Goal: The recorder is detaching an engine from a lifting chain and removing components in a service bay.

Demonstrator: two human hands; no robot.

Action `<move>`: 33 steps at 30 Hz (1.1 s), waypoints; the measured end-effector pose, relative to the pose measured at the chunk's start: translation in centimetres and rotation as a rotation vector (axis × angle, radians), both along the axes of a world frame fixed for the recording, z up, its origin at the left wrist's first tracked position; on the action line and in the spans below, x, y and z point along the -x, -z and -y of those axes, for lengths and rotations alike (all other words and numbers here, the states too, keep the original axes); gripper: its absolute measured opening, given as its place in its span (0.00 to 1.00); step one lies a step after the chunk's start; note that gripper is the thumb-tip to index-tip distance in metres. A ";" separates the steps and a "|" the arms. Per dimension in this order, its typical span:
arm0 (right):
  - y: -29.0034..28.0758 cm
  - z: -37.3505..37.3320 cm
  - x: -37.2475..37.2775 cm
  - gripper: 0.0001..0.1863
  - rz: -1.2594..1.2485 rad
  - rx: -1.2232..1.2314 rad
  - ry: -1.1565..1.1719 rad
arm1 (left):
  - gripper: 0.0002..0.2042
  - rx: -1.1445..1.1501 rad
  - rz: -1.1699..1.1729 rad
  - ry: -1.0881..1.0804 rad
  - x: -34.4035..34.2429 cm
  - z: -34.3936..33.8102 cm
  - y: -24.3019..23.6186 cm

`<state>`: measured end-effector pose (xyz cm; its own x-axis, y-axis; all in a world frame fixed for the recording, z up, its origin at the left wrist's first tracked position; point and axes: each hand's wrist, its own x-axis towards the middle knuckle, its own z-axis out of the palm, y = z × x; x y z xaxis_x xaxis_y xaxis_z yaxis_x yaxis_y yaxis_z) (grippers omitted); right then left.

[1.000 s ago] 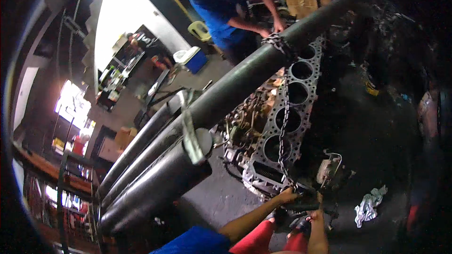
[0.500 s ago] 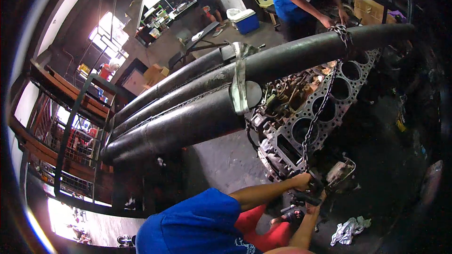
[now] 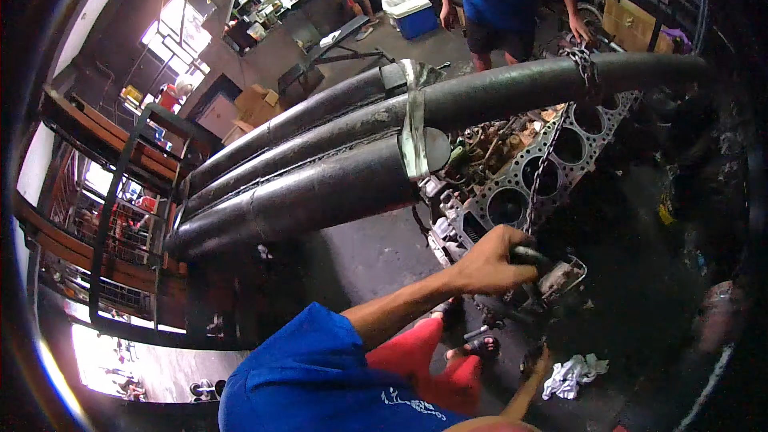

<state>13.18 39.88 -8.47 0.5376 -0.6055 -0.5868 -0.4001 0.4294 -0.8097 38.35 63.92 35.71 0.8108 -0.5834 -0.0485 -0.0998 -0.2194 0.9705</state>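
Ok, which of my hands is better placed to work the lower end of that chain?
Probably your left: the left hand is right by the chain's lowest visible stretch. Your right hand sits farther from it, near the crumpled white cloth.

Pipe (image 3: pixel 512 94), chain (image 3: pixel 542 170) obstruct engine block (image 3: pixel 569 175); floor (image 3: pixel 360 244) leftward open.

Chain (image 3: pixel 584 64) apparently above engine block (image 3: pixel 572 170)

Crumpled white rag (image 3: pixel 574 376) on floor (image 3: pixel 368 246)
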 end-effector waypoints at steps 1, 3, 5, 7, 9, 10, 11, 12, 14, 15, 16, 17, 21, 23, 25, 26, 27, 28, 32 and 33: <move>-2.0 -0.1 -1.0 0.15 -0.072 0.024 -0.056 | 0.11 -0.006 -0.151 -0.025 0.5 -1.0 -2.9; -8.7 -0.8 -0.2 0.14 -0.141 0.070 -0.048 | 0.11 -0.015 0.011 0.061 1.4 -1.3 -5.2; -22.0 -3.4 -3.2 0.14 0.131 0.363 -0.100 | 0.12 0.030 0.044 0.061 1.3 -1.4 -6.9; -31.5 -5.3 -4.6 0.15 0.493 0.234 -0.038 | 0.12 0.089 0.021 0.149 0.8 -0.3 -7.9; -39.9 -7.2 -6.5 0.30 0.764 0.196 -0.242 | 0.11 0.060 0.146 0.276 2.0 0.9 -7.9; -44.4 -8.7 -8.0 0.33 0.608 0.372 -0.363 | 0.10 0.098 0.269 0.337 2.8 0.6 -7.4; -48.4 -9.1 -8.6 0.34 0.534 0.578 -0.550 | 0.10 0.147 0.262 0.382 4.5 0.5 -7.9; -50.9 -9.4 -8.9 0.35 0.461 0.768 -0.757 | 0.11 0.101 0.265 0.448 5.9 0.3 -8.8; -52.2 -9.6 -7.5 0.32 0.370 0.800 -0.789 | 0.13 0.098 0.273 0.559 6.7 0.5 -9.1; -52.1 -9.5 -6.5 0.30 0.299 0.847 -0.795 | 0.15 0.100 0.287 0.611 6.7 0.7 -8.9; -51.9 -9.9 -5.3 0.30 0.261 0.860 -0.783 | 0.17 0.097 0.304 0.646 6.7 0.9 -8.6; -51.6 -10.6 -4.1 0.28 0.222 1.000 -0.675 | 0.17 0.124 0.294 0.662 6.2 1.3 -8.4; -54.0 -12.9 -1.1 0.29 -0.065 1.312 -0.625 | 0.24 0.010 0.307 0.861 5.7 1.2 -9.3; -54.7 -13.1 -0.4 0.30 -0.141 1.268 -0.664 | 0.24 0.003 0.372 0.910 6.2 1.2 -9.5; -54.9 -13.2 0.4 0.28 -0.171 1.403 -0.742 | 0.25 0.022 0.340 0.974 6.3 1.2 -9.2; -55.8 -13.8 -0.4 0.24 -0.144 1.486 -0.766 | 0.25 0.021 0.318 1.040 6.2 0.9 -8.8; -56.1 -13.6 -0.6 0.24 -0.158 1.476 -0.781 | 0.25 0.029 0.298 1.040 6.0 0.7 -8.1; -56.3 -13.0 -0.6 0.22 -0.220 1.502 -0.797 | 0.27 0.209 0.431 0.877 5.5 0.6 -7.0; -56.8 -12.7 -4.0 0.17 -0.565 1.090 -0.452 | 0.35 0.291 0.570 0.783 0.6 0.9 -3.8; -56.5 -12.5 -4.5 0.17 -0.622 0.954 -0.238 | 0.35 0.296 0.642 0.782 0.7 1.0 -1.9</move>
